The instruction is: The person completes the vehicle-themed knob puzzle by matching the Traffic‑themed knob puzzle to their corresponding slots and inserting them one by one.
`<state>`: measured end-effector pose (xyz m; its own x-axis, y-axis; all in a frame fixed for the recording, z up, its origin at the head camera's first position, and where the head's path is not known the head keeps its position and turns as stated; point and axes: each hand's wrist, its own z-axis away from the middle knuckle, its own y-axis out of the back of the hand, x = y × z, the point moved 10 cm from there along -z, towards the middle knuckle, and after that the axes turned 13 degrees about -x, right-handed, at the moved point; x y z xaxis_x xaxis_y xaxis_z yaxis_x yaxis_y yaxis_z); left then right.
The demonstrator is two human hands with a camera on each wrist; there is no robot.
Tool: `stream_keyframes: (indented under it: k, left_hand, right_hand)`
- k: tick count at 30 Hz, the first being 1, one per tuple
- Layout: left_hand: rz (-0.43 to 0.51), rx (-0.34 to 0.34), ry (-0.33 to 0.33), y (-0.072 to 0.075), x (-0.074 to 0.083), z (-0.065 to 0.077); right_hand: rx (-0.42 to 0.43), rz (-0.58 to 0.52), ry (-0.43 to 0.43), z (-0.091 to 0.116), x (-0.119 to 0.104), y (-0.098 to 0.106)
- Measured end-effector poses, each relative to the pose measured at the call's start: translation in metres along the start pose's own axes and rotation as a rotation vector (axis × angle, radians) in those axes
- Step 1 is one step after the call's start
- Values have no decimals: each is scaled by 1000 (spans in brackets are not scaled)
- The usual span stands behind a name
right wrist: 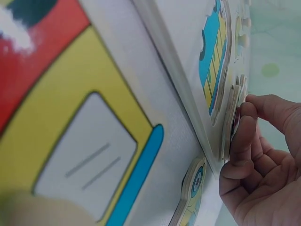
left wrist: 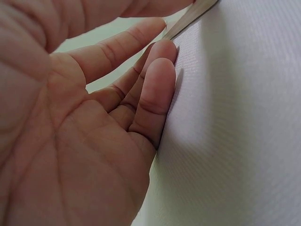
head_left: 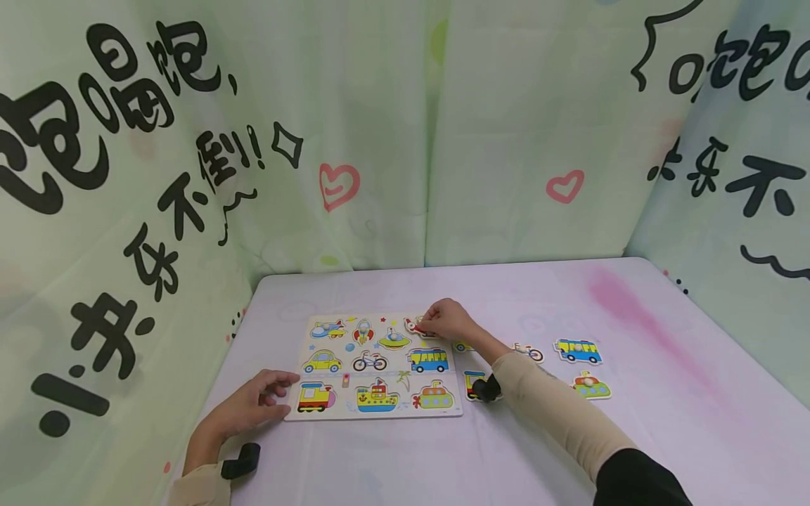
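A wooden vehicle puzzle board lies on the table, with pictures of vehicles in rows. At its upper right corner my right hand pinches a red puzzle piece between thumb and fingers. In the right wrist view the piece's pale wooden edge shows against the board, its picture mostly hidden. My left hand rests by the board's left edge, its fingers loosely bent and thumb and fingertips touching that edge. The left wrist view shows the palm and the pale table surface beside it.
Right of the board lie loose pieces: a blue bus, a green submarine, a bicycle, a train and a partly covered yellow-green piece. My right forearm passes over this area. Printed curtains stand behind the table.
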<state>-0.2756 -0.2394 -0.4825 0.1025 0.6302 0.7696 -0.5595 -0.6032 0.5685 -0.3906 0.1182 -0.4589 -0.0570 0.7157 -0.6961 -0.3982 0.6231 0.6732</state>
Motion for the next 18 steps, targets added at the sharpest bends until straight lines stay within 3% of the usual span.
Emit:
stream_keyframes:
  k: [18]
  left_hand:
    - [6, -8, -29, 0, 2, -1]
  right_hand:
    - [12, 65, -39, -4, -1, -1]
